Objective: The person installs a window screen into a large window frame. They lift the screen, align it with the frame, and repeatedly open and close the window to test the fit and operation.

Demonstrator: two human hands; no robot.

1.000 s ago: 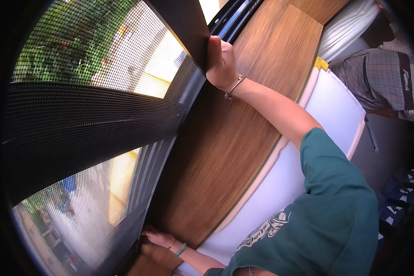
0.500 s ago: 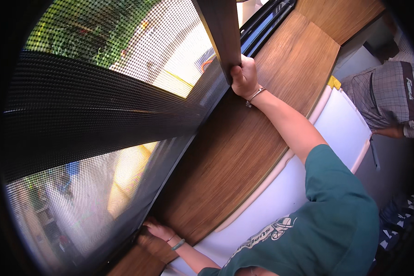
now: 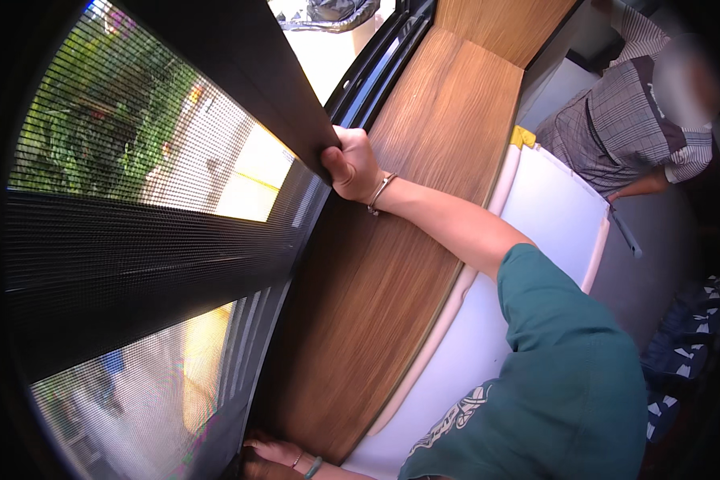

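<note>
A black-framed mesh window screen (image 3: 148, 240) fills the left side, with greenery and bright ground showing through it. My right hand (image 3: 350, 164), with a bracelet at the wrist, is closed around the edge of its dark upright frame bar (image 3: 252, 72). Low in the view, my left hand (image 3: 270, 450) is at the bottom edge of the screen's frame, its fingers curled against it and partly hidden. A wood-grain sill (image 3: 392, 264) runs beneath the screen and both hands.
Black window tracks (image 3: 380, 76) lie beyond my right hand, beside a bright opening. A white panel with pale pink edging (image 3: 548, 204) and a yellow corner piece (image 3: 523, 137) runs along the sill. Another person in a plaid top (image 3: 612, 112) stands at the far right, a hand at the panel's edge.
The view has shifted. The frame bar and my right hand appear farther left, and more of the bright opening shows beyond the bar. My left hand sits lower in view, still at the frame.
</note>
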